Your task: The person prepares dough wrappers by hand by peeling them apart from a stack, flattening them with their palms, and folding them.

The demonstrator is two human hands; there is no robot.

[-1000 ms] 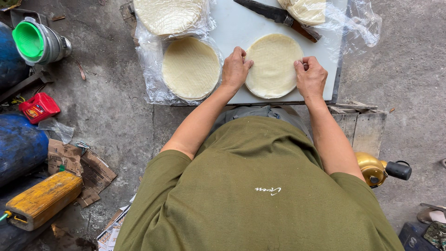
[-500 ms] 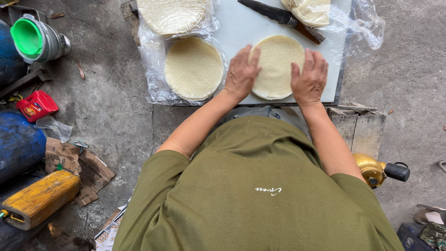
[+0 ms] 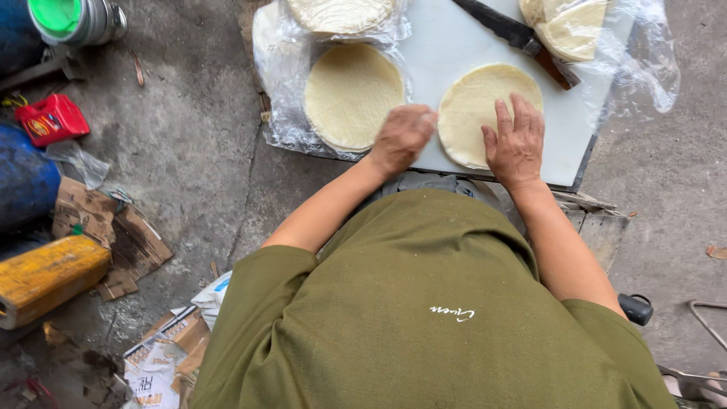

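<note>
- The person wears an olive-green short-sleeved shirt (image 3: 424, 318) of plain, loose fabric.
- A small white embroidered mark (image 3: 452, 313) sits on it.
- Both forearms are bare; the left hand (image 3: 404, 136) and right hand (image 3: 516, 144) wear no gloves.

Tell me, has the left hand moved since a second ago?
Yes. The left hand slid off the round flatbread on the white board, toward the flatbread stack.

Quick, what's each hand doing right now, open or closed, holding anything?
Left hand: loosely curled at the edge of the round flat dough sheet on the white board; holding anything cannot be told.
Right hand: open, flat on that sheet, holding nothing.
</note>
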